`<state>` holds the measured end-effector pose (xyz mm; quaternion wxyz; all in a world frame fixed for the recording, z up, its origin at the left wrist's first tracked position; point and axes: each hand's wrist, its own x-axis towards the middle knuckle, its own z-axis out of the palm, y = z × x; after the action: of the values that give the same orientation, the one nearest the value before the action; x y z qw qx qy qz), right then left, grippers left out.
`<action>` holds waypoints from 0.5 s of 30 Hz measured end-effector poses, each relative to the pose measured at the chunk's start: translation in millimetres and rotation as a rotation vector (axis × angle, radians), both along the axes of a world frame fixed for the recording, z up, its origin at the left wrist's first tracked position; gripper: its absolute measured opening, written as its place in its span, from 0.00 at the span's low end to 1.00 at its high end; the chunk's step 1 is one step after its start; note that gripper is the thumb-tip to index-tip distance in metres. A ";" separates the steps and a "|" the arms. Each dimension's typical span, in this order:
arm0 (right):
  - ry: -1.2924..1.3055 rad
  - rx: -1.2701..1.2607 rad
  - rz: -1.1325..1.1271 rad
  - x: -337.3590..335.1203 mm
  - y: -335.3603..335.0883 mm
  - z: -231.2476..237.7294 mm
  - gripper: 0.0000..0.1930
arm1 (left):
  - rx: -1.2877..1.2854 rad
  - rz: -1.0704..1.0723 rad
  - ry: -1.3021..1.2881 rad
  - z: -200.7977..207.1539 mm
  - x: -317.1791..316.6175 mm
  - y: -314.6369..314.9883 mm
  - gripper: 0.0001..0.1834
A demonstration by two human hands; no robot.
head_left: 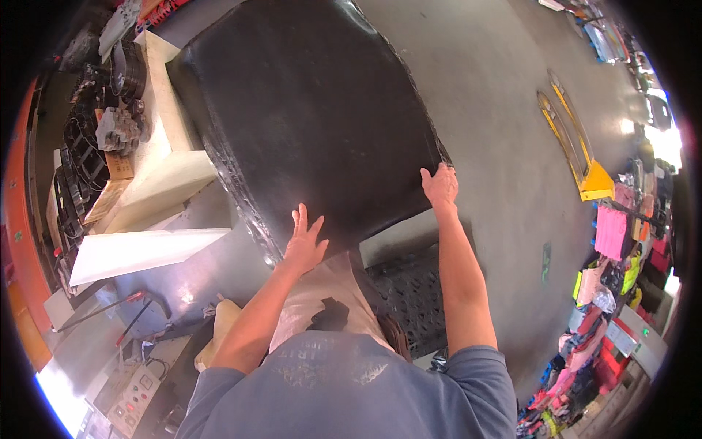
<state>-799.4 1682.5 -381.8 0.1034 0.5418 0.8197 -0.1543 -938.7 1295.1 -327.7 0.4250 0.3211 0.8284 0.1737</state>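
Note:
A large, smooth black sheet [307,110], like rubber or leather, spreads out before me, with ragged, shiny edges along its left and right sides. My left hand [303,245] is open over the sheet's near left part, fingers spread and nothing held; whether it touches the surface I cannot tell. At the right edge, near the closer corner, my right hand [441,186] rests with its thumb apart and its fingers stretched forward. The tips of that hand are partly hard to make out, but no grip shows. A pale apron-like cloth [311,293] covers my front.
Left of the sheet stand a cream-coloured stand [164,139] and a white panel [146,252]. A dark textured mat [409,293] lies below my right forearm. Farther right, a yellow pallet jack [596,183] sits on the grey floor, near piles of coloured material [610,230]. A control box [134,395] is at lower left.

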 end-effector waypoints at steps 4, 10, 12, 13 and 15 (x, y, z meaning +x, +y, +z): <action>0.082 0.039 -0.129 2.6 -9.2 -6.4 0.41 | -0.003 0.007 -0.003 0.2 -1.0 0.3 0.38; 0.073 -0.055 -0.163 14.9 9.4 -2.7 0.46 | 0.027 -0.015 0.021 3.2 -0.7 -0.2 0.39; 0.068 0.023 -0.133 15.3 18.7 -1.7 0.39 | 0.032 -0.011 0.017 -0.1 0.8 -1.3 0.39; 0.080 -0.021 -0.109 15.2 22.7 -0.4 0.38 | 0.021 -0.012 0.010 -2.4 1.6 -2.1 0.39; 0.082 -0.088 -0.058 14.4 27.7 6.6 0.35 | 0.016 -0.010 0.022 -7.1 2.6 -4.3 0.40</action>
<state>-785.0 1710.3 -375.2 0.0891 0.5536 0.7996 -0.2151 -936.1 1290.8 -334.8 0.4140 0.3304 0.8301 0.1745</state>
